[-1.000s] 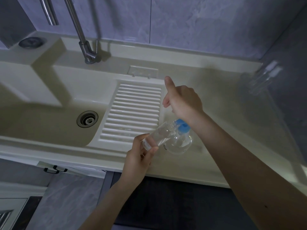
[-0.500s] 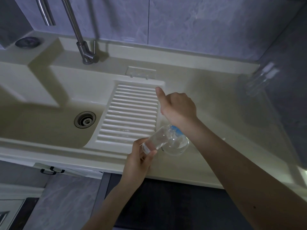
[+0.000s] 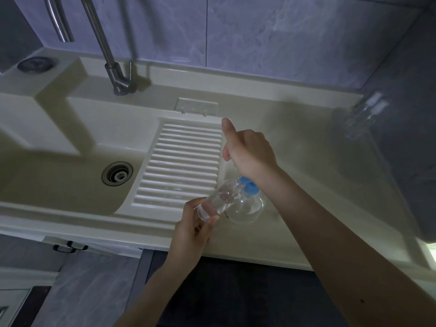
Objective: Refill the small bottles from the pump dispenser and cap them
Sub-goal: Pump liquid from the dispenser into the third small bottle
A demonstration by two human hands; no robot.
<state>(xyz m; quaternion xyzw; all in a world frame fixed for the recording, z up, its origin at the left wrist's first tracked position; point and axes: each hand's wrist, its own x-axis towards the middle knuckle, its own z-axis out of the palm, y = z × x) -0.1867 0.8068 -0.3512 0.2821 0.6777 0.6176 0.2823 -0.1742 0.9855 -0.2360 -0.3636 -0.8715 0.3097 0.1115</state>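
My left hand (image 3: 191, 234) grips the base of a small clear bottle (image 3: 218, 201), tilted so its open neck points up and right at the pump dispenser. The dispenser (image 3: 247, 207) is a round clear bottle with a blue pump head (image 3: 250, 188), and it stands on the counter beside the ribbed drainboard. Over that pump head is my right hand (image 3: 249, 151), fingers curled and thumb stuck out towards the wall. The hand and wrist hide the top of the pump. More small clear bottles (image 3: 364, 113) stand at the back right corner.
A cream sink with a drain (image 3: 117, 173) lies to the left. The ribbed drainboard (image 3: 182, 166) slopes into it. A metal faucet (image 3: 115, 69) rises at the back, and a dark wall (image 3: 405, 138) closes the right side. The counter's front edge (image 3: 236, 256) runs below my hands.
Both hands and the two bottles have shifted slightly down and left in view. The grips look the same.
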